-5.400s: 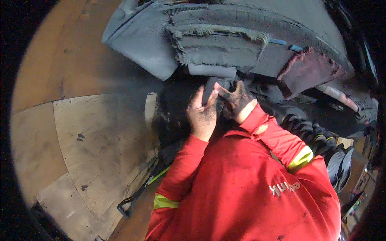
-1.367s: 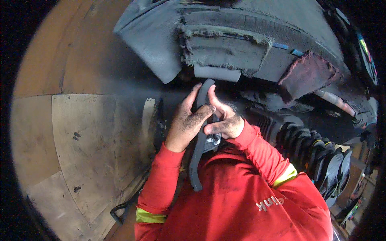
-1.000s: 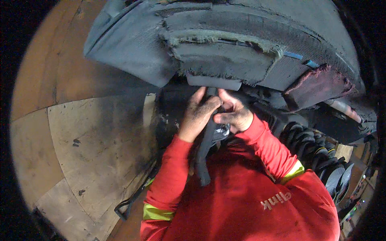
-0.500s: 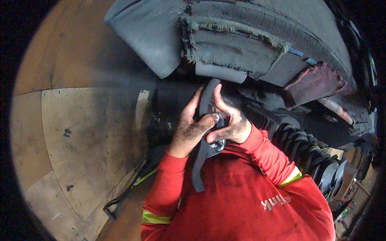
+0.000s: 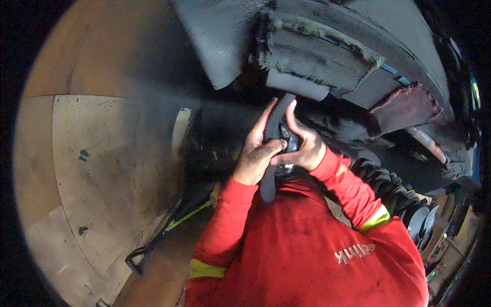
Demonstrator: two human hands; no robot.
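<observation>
Between my two hands is a dark grey, gently curved strip (image 5: 268, 187) that looks like rubber or foam. It runs upright in front of my chest, its top end rising between my fingertips. My left hand (image 5: 255, 156) is closed around its left side, fingers stretched up along it and thumb across its middle. From the right, my right hand (image 5: 308, 148) grips it, index finger reaching toward the top end and thumb near the left thumb. A dark, shiny object (image 5: 292, 146) shows partly behind the strip and fingers; its kind is unclear. Black smudges mark both hands.
Ahead, a dusty grey structure carries frayed cloth pieces (image 5: 317, 59), a pale grey roll (image 5: 299, 86) and a dark red cloth (image 5: 406, 110). Black ribbed hose (image 5: 378, 176) lies at right. Stained wooden panels (image 5: 112, 169) cover the left, near a black handle (image 5: 136, 262).
Both hands and the strip sit slightly higher and farther right in view. The strip's lower end has come up, so less of it hangs below my hands. The surroundings have shifted too.
</observation>
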